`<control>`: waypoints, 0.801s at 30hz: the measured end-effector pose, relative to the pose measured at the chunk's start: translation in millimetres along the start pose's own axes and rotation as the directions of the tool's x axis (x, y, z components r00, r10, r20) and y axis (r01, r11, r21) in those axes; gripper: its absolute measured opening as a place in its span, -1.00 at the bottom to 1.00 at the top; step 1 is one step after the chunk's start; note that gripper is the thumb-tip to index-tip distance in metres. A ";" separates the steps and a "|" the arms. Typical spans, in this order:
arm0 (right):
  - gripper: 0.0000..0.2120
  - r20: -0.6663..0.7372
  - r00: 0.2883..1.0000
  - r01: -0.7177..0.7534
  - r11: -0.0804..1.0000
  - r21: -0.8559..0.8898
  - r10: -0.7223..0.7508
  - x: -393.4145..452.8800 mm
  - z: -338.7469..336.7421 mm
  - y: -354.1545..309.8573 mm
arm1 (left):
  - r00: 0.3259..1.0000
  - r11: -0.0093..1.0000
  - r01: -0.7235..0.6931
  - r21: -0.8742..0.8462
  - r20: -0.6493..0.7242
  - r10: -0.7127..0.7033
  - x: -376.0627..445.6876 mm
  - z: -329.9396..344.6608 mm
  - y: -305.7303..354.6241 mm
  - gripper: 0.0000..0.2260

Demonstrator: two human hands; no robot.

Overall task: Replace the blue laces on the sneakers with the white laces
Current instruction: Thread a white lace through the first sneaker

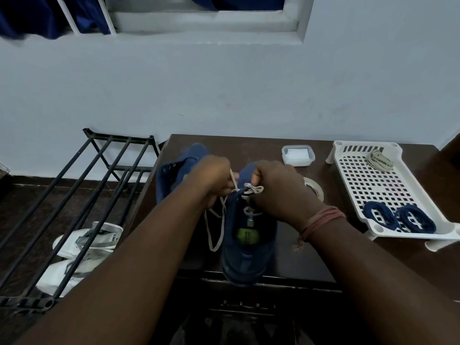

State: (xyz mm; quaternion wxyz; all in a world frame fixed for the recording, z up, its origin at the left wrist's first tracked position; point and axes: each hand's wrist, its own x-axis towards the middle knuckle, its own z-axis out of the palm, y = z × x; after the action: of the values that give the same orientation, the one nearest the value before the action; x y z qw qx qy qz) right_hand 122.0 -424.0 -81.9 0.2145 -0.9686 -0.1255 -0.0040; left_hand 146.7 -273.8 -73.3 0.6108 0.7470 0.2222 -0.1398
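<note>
A blue sneaker (249,250) stands on the dark table (286,260), heel toward me, with a white lace (214,230) threaded through its upper eyelets. My left hand (211,180) pinches one strand of that lace above the sneaker. My right hand (276,188) pinches the lace at the top of the tongue. A loose loop of lace hangs down the sneaker's left side. The second blue sneaker (179,168) lies behind my left hand, partly hidden. Two coiled blue laces (398,217) and another bundled white lace (379,159) lie in a white perforated tray (348,185).
A small clear lidded box (298,155) sits at the table's back. A tape roll (314,187) lies behind my right wrist. Left of the table stands a black metal shoe rack (74,200) with white sneakers (82,247) underneath. A pale wall is behind.
</note>
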 end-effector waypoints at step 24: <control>-0.81 0.021 0.949 -0.315 0.949 0.002 0.315 -31.9 5.3 4.1 | 0.947 0.829 0.086 -0.553 0.303 0.104 -34.9 -45.7 18.4 -0.76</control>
State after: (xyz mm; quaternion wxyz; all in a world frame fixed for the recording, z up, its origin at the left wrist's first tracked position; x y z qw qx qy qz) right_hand 91.9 -433.1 -90.3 0.2135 -0.9757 0.0284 0.0404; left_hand 123.0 -237.7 -31.1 0.8308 0.5037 0.1476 -0.1851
